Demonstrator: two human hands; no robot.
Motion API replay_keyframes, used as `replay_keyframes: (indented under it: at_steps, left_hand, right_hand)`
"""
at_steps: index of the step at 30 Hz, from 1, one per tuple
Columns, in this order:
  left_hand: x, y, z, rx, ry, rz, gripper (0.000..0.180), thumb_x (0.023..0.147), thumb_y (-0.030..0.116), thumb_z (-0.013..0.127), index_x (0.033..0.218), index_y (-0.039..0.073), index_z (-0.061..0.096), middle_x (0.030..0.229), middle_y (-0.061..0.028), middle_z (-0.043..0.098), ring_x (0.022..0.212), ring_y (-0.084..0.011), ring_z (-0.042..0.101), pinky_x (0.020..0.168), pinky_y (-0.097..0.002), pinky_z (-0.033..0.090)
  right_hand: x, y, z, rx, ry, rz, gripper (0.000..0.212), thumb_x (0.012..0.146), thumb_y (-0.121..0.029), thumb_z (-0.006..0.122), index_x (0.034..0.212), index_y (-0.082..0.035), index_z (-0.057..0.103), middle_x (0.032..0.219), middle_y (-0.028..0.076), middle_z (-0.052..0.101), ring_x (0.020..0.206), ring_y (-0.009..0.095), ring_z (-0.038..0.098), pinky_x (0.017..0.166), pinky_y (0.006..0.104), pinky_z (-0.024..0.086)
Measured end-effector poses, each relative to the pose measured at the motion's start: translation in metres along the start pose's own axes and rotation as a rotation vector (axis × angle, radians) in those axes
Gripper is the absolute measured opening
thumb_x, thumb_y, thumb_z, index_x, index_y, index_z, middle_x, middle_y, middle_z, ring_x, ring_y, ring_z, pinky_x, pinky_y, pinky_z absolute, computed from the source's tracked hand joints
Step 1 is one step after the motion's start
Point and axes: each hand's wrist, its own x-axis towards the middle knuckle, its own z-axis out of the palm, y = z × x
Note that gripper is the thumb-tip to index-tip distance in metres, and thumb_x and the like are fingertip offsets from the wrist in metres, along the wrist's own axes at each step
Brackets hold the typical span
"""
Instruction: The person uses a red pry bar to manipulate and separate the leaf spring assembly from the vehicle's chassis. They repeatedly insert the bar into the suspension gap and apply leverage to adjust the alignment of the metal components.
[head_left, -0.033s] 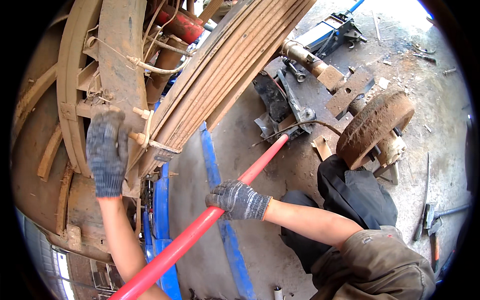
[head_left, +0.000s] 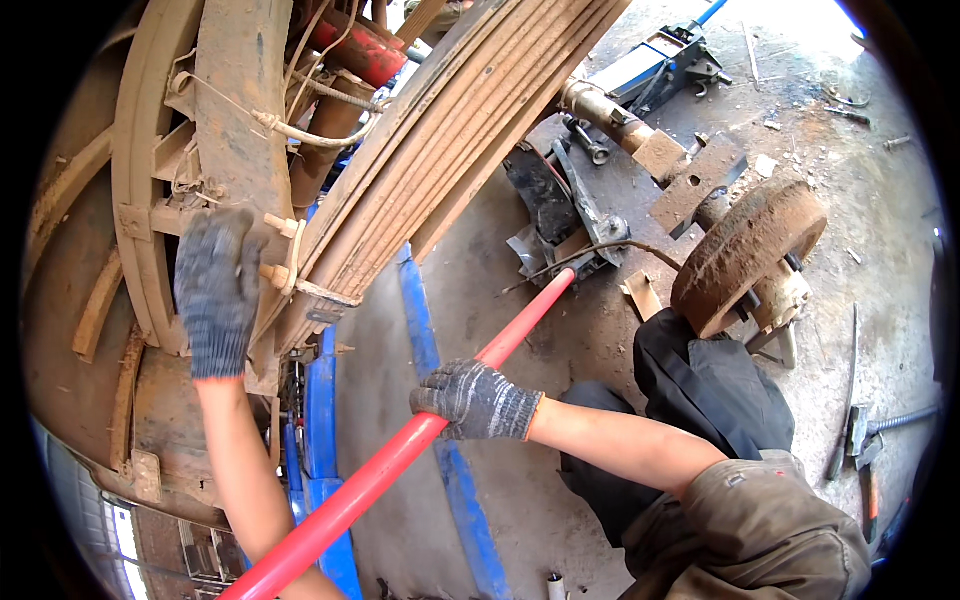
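Observation:
A long red bar [head_left: 520, 322] slants across the view, its far end meeting a dark metal assembly [head_left: 570, 205] on the floor. My right hand [head_left: 470, 400], in a dark knitted glove, is closed around the bar near its middle. My left hand [head_left: 218, 292], gloved alike, rests against the brown vehicle frame [head_left: 245, 110], fingers extended and nothing seen in it. Beside its fingers, a bolted clamp [head_left: 292, 258] sits at the end of a rusty leaf spring stack [head_left: 450, 130]. The left palm is hidden.
A rusty axle with a wheel drum [head_left: 750, 255] stands by my knees. A blue floor jack [head_left: 645, 70] is farther back. At right lie a hammer [head_left: 858, 435] and bars. A blue stripe [head_left: 460, 500] crosses the floor; hoses [head_left: 320, 135] hang by the frame.
My left hand has shifted slightly, its fingertips moving a little right along the frame. The right hand and the red bar look unmoved.

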Motion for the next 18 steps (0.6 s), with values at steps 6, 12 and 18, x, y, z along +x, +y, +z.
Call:
replay_keyframes:
  at_steps: [6,12,18]
  left_hand:
    - [0.0,0.004,0.026,0.108,-0.263,-0.017,0.024,0.084,0.017,0.067,0.103,0.002,0.065,0.101,-0.0195,0.064,0.104,-0.0366,0.059,0.106,-0.0482,0.04]
    - [-0.051,-0.001,-0.005,-0.051,-0.021,0.076,0.025,0.089,0.018,0.065,0.108,0.003,0.064,0.105,-0.0153,0.066,0.111,-0.0366,0.06,0.107,-0.0495,0.04]
    - [-0.109,-0.028,0.028,-1.096,0.483,-0.92,0.031,0.098,0.017,0.058,0.126,0.005,0.06,0.124,-0.0092,0.063,0.115,-0.0207,0.058,0.093,-0.0389,0.051]
  right_hand:
    - [0.003,-0.002,-0.003,0.003,-0.069,-0.007,0.038,0.072,-0.027,0.078,0.103,-0.013,0.061,0.091,0.01,0.063,0.089,0.03,0.064,0.079,0.0437,0.051]
    - [-0.002,0.002,-0.006,-0.003,-0.012,0.021,0.041,0.067,-0.021,0.078,0.104,-0.014,0.062,0.095,0.01,0.065,0.091,0.031,0.064,0.08,0.0443,0.05]
    - [-0.003,-0.006,0.004,0.004,0.018,0.049,0.04,0.068,-0.02,0.078,0.104,-0.013,0.062,0.093,0.009,0.064,0.091,0.031,0.064,0.08,0.0445,0.05]
